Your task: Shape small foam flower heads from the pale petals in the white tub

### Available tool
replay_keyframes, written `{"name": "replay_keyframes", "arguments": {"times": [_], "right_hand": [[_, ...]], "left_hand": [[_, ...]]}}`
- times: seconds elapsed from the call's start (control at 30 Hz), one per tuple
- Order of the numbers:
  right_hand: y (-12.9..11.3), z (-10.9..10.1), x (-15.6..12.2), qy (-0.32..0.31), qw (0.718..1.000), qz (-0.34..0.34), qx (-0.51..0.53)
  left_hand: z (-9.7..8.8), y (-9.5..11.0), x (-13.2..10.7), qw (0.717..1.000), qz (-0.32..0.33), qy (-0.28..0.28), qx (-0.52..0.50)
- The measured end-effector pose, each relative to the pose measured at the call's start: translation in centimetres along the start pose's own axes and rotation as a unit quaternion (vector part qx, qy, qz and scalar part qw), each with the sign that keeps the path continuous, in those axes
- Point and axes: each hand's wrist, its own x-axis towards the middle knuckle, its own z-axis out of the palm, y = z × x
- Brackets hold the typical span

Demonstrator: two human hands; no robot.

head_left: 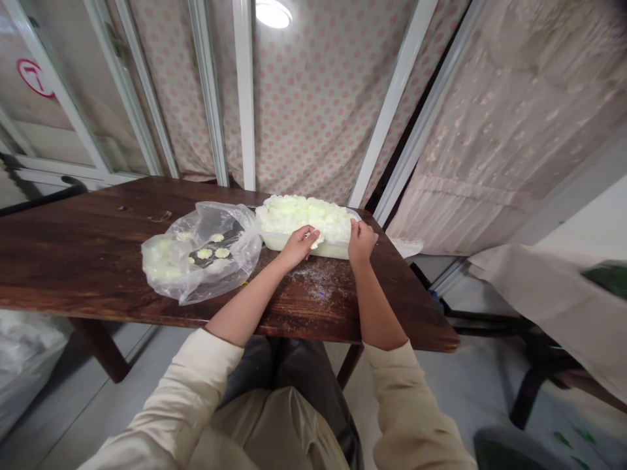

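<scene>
My left hand point(298, 247) presses its fingers into the near side of a heaped, pale green-white fluffy mass point(304, 215) and seems to pinch a small clump point(316, 240). The mass fills a white rectangular tray point(333, 250) and rises above its rim. My right hand point(362, 240) sits at the tray's near right part, touching the mass and rim, its fingers close together. To the left lies a clear plastic bag point(200, 254) holding several small pale rounds point(204, 253). Neither hand touches the bag.
The dark wooden table point(83, 261) ends just past the tray on the right. White crumbs point(313, 277) are scattered in front of the tray. A white sack point(24, 365) stands on the floor at the lower left, and polka-dot cloth point(313, 98) hangs behind the table.
</scene>
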Motion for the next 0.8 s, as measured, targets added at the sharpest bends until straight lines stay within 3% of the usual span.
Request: {"name": "replay_keyframes", "arguments": {"times": [0.17,0.3,0.6,0.67,0.8], "right_hand": [[1.7,0.5,0.1,0.021,0.997,-0.006,-0.077],[2.2,0.8,0.0,0.015,0.997,-0.005,-0.081],[1.0,0.0,0.1,0.066,0.99,0.121,-0.007],[0.4,-0.2,-0.1,0.059,0.994,0.093,0.009],[-1.2,-0.3,-1.0,-0.036,0.994,-0.069,0.071]], "left_hand": [[0.0,0.1,-0.1,1.0,-0.004,-0.004,0.005],[0.0,0.2,-0.2,1.0,-0.005,-0.007,0.007],[-0.1,0.1,-0.1,1.0,-0.004,-0.02,0.002],[-0.1,0.2,-0.2,1.0,-0.006,-0.023,0.0],[-0.1,0.6,-0.4,1.0,0.005,-0.022,0.012]]}}
